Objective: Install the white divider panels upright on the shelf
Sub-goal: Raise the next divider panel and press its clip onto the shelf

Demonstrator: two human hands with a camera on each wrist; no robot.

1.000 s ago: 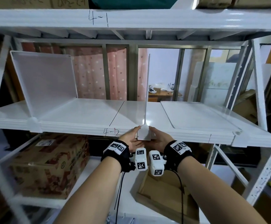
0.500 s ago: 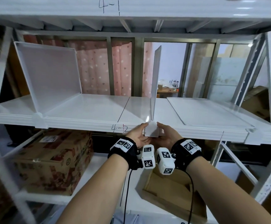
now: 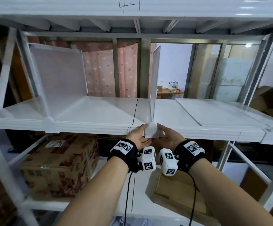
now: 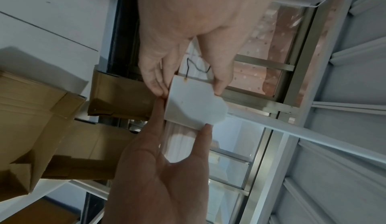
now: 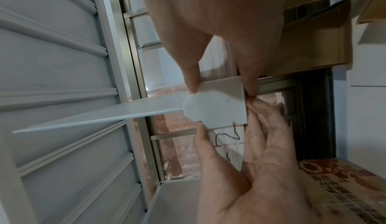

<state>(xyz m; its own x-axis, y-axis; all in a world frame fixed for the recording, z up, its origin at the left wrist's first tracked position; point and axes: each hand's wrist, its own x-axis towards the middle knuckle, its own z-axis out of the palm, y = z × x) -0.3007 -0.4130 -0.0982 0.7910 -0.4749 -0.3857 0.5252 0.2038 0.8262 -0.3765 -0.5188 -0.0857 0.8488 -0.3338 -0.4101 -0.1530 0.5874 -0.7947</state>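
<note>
While both hands pinch its front clip, the middle divider panel [image 3: 154,85] stands upright on the shelf [image 3: 99,111], seen nearly edge-on, just right of the shelf's drawn seam line. The left hand [image 3: 138,136] and right hand [image 3: 168,137] each close thumb and fingertips on the white bracket [image 3: 152,130] that caps the panel's near end over the shelf's front lip. The panel looks thin, stiff and light, probably sheet metal or plastic, so it should twist if steered by its tall far edge; the bracket is the sound place to hold. Its faces look smooth, so a firm pinch suits. Whether the clip is fully seated cannot be told. Another panel [image 3: 57,74] stands at the left; a third [image 3: 214,111] lies flat at the right.
</note>
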